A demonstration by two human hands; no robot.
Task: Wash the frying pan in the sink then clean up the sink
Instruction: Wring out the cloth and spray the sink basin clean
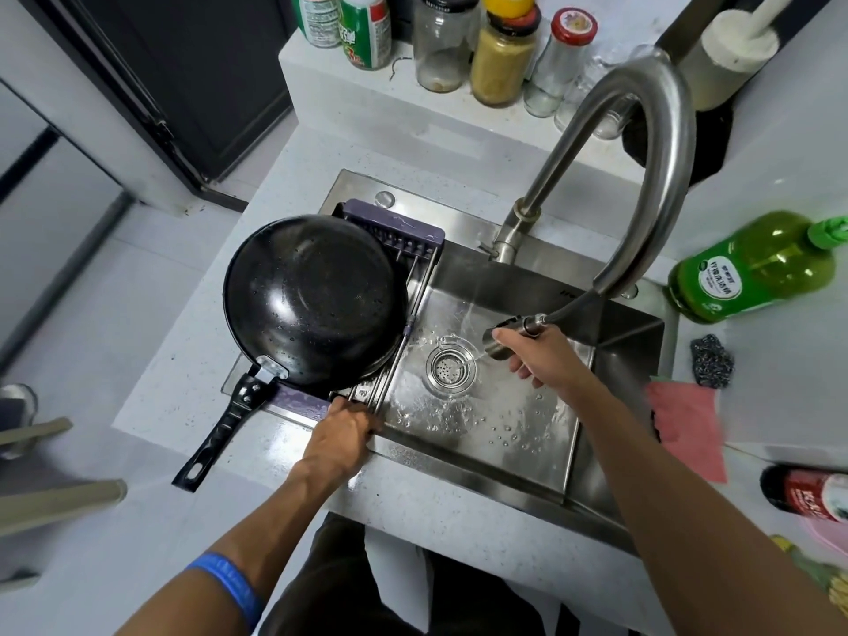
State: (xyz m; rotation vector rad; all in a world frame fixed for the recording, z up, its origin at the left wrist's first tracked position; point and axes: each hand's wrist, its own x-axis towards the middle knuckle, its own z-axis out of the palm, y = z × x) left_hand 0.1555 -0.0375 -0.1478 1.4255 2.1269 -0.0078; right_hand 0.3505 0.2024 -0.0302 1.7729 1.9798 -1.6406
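Nearest to us, our left hand (342, 431) grips the near end of the purple drying rack (394, 231) at the front edge of the sink (504, 456), fingers curled over its metal rails. Our right hand (546, 355) reaches into the basin and holds the pull-out spray head (504, 335), which sends water toward the drain strainer (450, 367); droplets dot the steel floor. The frying pan (314, 298) lies upside down on the rack over the sink's left side, wet, its black handle (218, 433) sticking out over the desk (183, 360) toward us. To the right lie a pink cloth (688, 424), a steel scourer (711, 360) and a green detergent bottle (752, 268). Beyond, the faucet (642, 176) arches over, with jars (504, 62) on the ledge behind.
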